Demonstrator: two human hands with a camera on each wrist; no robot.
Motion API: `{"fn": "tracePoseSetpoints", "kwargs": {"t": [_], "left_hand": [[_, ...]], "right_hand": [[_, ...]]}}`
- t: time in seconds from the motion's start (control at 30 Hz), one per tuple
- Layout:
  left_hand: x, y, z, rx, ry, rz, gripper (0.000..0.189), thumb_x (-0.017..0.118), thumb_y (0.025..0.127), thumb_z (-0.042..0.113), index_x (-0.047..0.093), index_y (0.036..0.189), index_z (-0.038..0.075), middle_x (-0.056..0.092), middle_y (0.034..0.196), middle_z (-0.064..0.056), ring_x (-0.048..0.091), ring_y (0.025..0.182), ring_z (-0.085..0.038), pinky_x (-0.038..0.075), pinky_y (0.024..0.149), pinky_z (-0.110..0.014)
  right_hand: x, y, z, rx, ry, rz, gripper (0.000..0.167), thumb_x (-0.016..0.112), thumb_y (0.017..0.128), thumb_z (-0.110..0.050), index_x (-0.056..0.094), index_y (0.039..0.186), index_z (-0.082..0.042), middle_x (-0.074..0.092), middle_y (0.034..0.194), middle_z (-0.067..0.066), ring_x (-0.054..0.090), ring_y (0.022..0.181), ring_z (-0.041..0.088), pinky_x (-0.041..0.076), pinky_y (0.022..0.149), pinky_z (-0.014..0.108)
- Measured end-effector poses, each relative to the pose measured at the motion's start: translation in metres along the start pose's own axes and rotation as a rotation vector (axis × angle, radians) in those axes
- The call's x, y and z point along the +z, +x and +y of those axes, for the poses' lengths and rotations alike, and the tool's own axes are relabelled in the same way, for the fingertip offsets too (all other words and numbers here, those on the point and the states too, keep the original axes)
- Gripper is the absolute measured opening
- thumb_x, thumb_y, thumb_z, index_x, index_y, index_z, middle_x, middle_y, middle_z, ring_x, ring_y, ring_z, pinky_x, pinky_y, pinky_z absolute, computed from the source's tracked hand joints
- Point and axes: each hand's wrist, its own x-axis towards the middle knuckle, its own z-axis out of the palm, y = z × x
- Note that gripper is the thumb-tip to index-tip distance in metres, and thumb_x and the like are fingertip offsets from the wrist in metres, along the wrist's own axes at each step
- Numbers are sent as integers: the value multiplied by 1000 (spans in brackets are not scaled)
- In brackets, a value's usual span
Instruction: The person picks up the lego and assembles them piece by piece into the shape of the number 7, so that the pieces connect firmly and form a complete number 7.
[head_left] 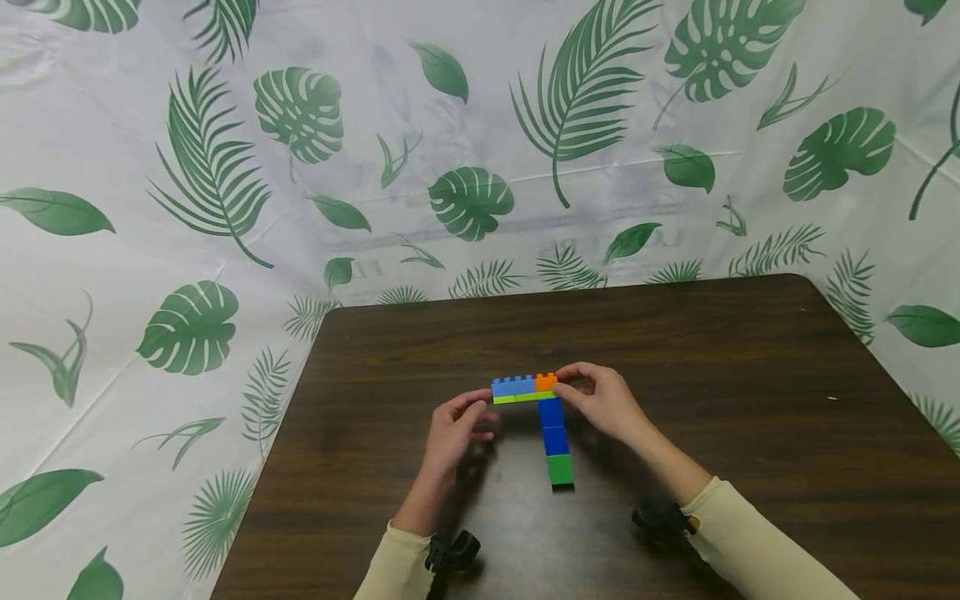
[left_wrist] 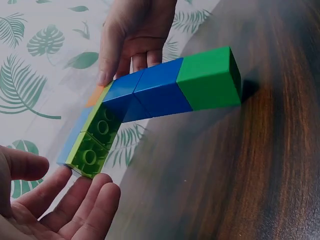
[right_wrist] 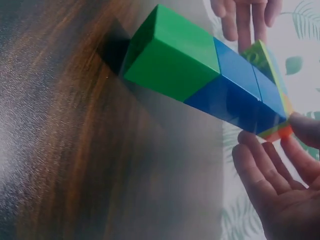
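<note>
A toy brick build (head_left: pixel 553 440) stands upright on the table. Its column has a green brick (left_wrist: pixel 207 77) at the bottom and two dark blue bricks (right_wrist: pixel 240 100) above. Across the top run thin lime green bricks (head_left: pixel 525 397), overhanging toward the left. On them sit a light blue brick (head_left: pixel 513 387) and an orange brick (head_left: pixel 546 382). My right hand (head_left: pixel 607 404) pinches the orange end between thumb and finger. At the overhanging end is my left hand (head_left: pixel 448 433), fingers loosely extended; whether its fingertips touch the bricks I cannot tell. Hollow undersides show in the left wrist view.
The dark wooden table (head_left: pixel 750 375) runs back to a white cloth (head_left: pixel 480 125) printed with green leaves. Dark bands (head_left: pixel 453 552) sit at both wrists, by the pale sleeves. A tiny light speck (head_left: pixel 832 398) lies on the right part of the table.
</note>
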Motion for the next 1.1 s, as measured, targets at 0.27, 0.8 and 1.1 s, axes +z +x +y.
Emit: {"fn": "tracePoseSetpoints", "kwargs": {"t": [0.27,0.8,1.1], "left_hand": [[1,0,6,-78,56,-49,34,53,100,10,58,129,-7,58,130,-22,58,110,-47,55,82,-50],[-4,11,-26,-116,113,-58,38,57,98,18,59,132,0,62,122,-24,65,102,-36,58,73,-39],[-5,10,-29,-128,115,-85,41,57,99,20,56,136,1,61,125,-24,66,102,-33,57,75,-40]], "right_hand": [[4,3,13,58,-72,-46,29,61,98,-17,65,123,-2,65,119,17,62,84,25,54,69,33],[14,0,22,155,-29,-115,34,56,100,-13,60,132,-2,66,115,15,63,79,24,54,62,35],[15,-1,24,158,-26,-138,35,55,101,-14,58,133,-1,66,117,16,64,85,24,56,66,37]]}}
